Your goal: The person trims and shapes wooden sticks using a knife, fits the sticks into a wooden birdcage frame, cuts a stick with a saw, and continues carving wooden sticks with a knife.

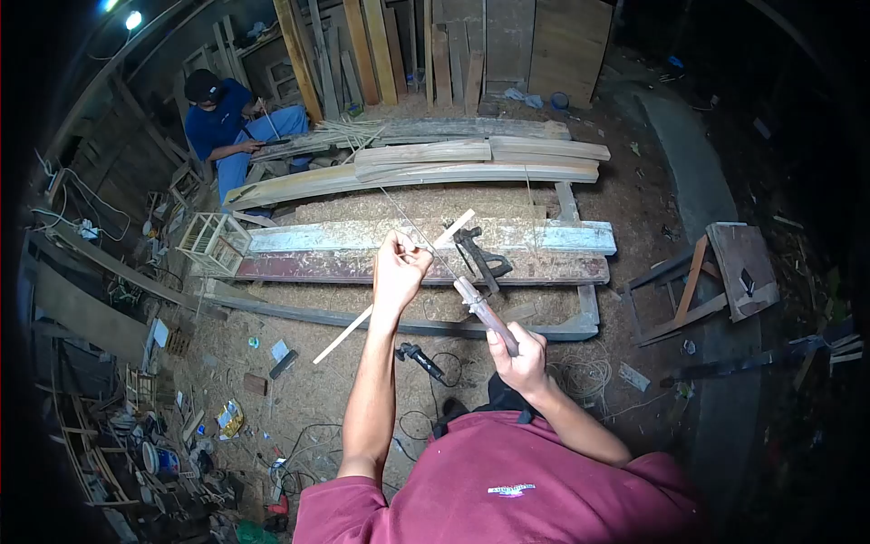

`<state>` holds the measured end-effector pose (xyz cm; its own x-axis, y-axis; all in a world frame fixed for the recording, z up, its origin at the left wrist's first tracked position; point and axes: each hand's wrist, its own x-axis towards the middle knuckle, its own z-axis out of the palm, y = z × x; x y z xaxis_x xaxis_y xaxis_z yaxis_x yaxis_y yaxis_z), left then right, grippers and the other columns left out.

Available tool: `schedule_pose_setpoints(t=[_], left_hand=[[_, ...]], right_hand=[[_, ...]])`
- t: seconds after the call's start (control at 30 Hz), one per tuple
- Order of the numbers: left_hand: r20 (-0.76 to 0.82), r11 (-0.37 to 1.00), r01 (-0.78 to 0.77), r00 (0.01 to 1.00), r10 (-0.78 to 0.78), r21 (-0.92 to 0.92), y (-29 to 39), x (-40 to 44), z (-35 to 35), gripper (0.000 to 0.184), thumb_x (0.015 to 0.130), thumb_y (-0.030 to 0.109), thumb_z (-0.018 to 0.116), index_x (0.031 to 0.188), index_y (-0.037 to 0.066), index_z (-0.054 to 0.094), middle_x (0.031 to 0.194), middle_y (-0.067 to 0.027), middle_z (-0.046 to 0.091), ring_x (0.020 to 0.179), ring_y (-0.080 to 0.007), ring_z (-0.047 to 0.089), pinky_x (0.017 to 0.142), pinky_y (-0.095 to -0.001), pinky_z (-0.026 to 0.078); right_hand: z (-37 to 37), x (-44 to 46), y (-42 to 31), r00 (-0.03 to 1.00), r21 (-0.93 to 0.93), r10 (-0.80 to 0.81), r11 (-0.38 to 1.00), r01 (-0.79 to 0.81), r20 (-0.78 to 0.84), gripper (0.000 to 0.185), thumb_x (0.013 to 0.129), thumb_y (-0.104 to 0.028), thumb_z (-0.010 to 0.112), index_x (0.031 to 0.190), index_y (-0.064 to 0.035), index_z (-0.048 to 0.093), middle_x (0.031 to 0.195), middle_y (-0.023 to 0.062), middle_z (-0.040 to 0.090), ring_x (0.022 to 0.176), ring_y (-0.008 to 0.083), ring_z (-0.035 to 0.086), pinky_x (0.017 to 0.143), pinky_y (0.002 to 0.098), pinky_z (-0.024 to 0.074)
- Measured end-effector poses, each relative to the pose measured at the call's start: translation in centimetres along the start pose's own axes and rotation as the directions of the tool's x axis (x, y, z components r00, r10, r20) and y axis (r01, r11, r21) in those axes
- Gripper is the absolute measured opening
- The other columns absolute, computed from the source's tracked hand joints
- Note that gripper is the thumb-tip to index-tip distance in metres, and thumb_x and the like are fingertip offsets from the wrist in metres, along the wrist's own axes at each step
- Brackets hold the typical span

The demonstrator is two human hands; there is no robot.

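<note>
My left hand is closed around a thin pale wooden strip, which slants from lower left to upper right. In my right hand is a tool with a thick wooden handle. A long, very thin part runs from that handle up and left, crossing near the strip and my left fingers; whether it is a blade seen edge-on or a rod, I cannot tell. Just beyond my hands a dark metal tool with a handle, like a hand plane, lies on the shavings-covered plank bench.
Another person sits at the far left, working with a stick. A small wooden frame stands at the bench's left end. Long boards lie behind. A corded power tool rests on the ground. At right stands a wooden stand.
</note>
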<state>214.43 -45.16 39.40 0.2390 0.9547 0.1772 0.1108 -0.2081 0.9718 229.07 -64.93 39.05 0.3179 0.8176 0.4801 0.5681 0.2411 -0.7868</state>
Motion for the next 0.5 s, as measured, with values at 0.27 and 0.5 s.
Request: schedule_pose_setpoints(t=[0.27,0.5], left_hand=[[-0.111,0.974,-0.073,0.989,0.098,0.214,4.9,-1.4,5.6,0.023,0.073,0.004,0.068,0.078,0.007,0.045,0.065,-0.0016,0.051,0.057,-0.0085,0.047,0.055,-0.0241,0.041],[-0.136,0.978,0.023,0.991,0.006,0.209,5.2,-1.0,14.6,0.023,0.071,0.006,0.069,0.079,0.004,0.048,0.066,-0.0046,0.057,0.061,-0.0116,0.052,0.058,-0.0278,0.044]], right_hand=[[-5.9,1.0,2.8,0.996,0.015,-0.06,0.998,0.059,0.062,0.02,0.087,-0.017,0.065,0.075,-0.0025,0.057,0.058,0.0146,0.056,0.05,0.0294,0.06,0.046,0.0363,0.0442],[-14.5,2.1,8.3,0.993,0.063,-0.097,0.994,0.092,0.071,0.021,0.089,-0.02,0.064,0.079,-0.0025,0.059,0.057,0.015,0.057,0.05,0.0309,0.06,0.047,0.0377,0.0448]])
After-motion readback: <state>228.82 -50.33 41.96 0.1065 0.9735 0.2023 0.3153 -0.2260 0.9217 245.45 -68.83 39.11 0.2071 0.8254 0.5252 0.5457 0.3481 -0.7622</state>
